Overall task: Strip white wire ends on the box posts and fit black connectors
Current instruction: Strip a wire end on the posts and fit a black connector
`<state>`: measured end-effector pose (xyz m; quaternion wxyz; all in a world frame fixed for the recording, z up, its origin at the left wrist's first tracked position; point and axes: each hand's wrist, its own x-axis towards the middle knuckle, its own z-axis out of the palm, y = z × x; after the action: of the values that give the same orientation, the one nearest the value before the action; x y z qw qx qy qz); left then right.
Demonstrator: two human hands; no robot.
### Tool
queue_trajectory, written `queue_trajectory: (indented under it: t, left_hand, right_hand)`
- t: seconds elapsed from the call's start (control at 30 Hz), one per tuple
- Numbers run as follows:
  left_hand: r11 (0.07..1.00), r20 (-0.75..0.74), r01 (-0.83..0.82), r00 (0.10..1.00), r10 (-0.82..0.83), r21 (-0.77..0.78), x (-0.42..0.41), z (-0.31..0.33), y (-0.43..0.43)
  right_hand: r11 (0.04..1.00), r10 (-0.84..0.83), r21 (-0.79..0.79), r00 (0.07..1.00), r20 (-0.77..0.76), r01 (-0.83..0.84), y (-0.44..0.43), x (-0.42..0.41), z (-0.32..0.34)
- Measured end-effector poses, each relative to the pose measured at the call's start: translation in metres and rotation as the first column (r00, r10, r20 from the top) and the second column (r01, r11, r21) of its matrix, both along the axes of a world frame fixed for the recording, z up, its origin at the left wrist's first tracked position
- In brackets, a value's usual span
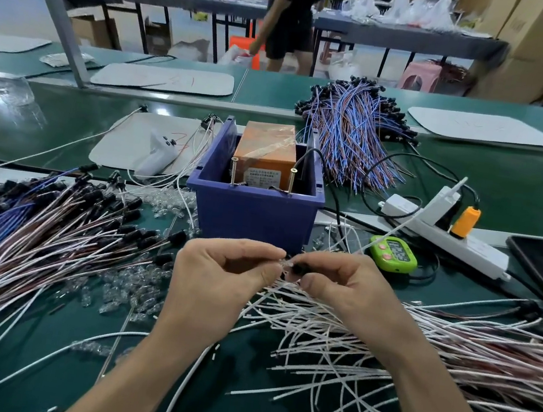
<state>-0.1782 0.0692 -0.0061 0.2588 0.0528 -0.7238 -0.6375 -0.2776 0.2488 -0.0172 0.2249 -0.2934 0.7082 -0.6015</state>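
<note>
Your left hand (pixel 219 278) and right hand (pixel 348 292) meet, each grip pinching one small black cylindrical connector (pixel 298 268) near the blue plastic box (pixel 254 217). Loose white wires (pixel 349 340) crowd the right side, and the box's label is unreadable.

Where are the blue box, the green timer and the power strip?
blue box (pixel 251 217): head view, on its front wall.
green timer (pixel 394 254): head view, on its display face.
power strip (pixel 488 257): head view, on its white body.

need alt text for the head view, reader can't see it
The left hand pinches a clear piece next to a black connector pinched by the right hand, in front of a blue box with two posts. White wires lie loose at right, connector-tipped wires piled at left.
</note>
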Motion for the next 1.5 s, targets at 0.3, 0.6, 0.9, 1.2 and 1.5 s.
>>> queue_trajectory:
  t: [0.3, 0.6, 0.9, 1.2, 1.5]
  left_hand:
    - [0.999, -0.048, 0.018, 0.999, -0.020, -0.042, 0.003, 0.003, 0.001]
    - [0.986, -0.056, 0.028, 0.998, -0.037, -0.166, 0.007, 0.006, 0.006]
    - [0.914, -0.059, -0.088, 0.996, 0.070, -0.397, 0.011, 0.002, 0.011]
    - [0.896, 0.003, -0.100, 0.994, 0.112, -0.433, 0.009, 0.000, 0.012]
    - [0.930, 0.030, -0.107, 0.992, 0.126, -0.352, 0.008, -0.005, 0.014]
  right_hand:
    - [0.984, 0.146, -0.115, 0.986, 0.084, -0.135, 0.014, -0.004, 0.006]
    - [0.989, 0.112, -0.114, 0.988, 0.111, -0.099, 0.013, -0.005, 0.005]
    - [0.998, 0.056, -0.036, 0.998, 0.024, -0.055, 0.005, -0.003, 0.002]
    - [0.992, -0.003, 0.123, 0.978, -0.207, 0.029, 0.005, 0.000, 0.009]
    - [0.984, -0.072, 0.139, 0.961, -0.267, 0.112, 0.005, 0.004, 0.011]
